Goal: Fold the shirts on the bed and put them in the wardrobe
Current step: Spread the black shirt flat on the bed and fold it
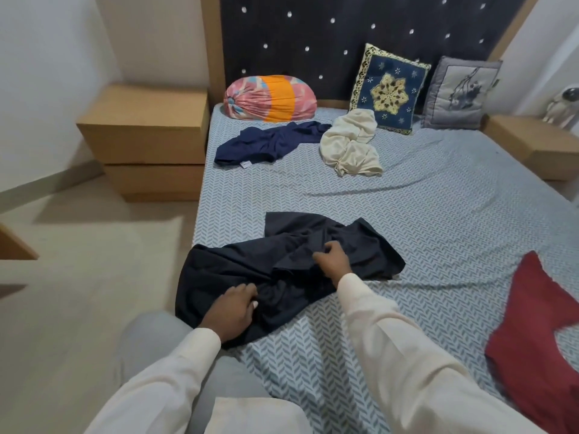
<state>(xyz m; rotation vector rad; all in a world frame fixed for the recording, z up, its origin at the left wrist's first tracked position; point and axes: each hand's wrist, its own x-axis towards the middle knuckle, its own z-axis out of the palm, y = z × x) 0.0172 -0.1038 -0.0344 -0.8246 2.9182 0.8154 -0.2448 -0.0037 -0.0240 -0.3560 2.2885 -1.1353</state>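
Observation:
A crumpled black shirt (225, 270) lies on the near left part of the bed (438, 220), partly over its edge. My left hand (233, 311) grips a bunch of its cloth near the lower end. My right hand (332, 263) pinches a fold near the shirt's middle. A navy shirt (269, 142) and a cream shirt (351, 142) lie bunched further up the bed. A red shirt (539, 346) lies at the near right edge of the view.
A pink and orange bolster (269, 98), a blue patterned cushion (388, 89) and a grey cushion (457, 95) lean at the dark headboard. Wooden bedside cabinets stand at the left (147, 139) and right (532, 142). Bare floor runs along the bed's left side.

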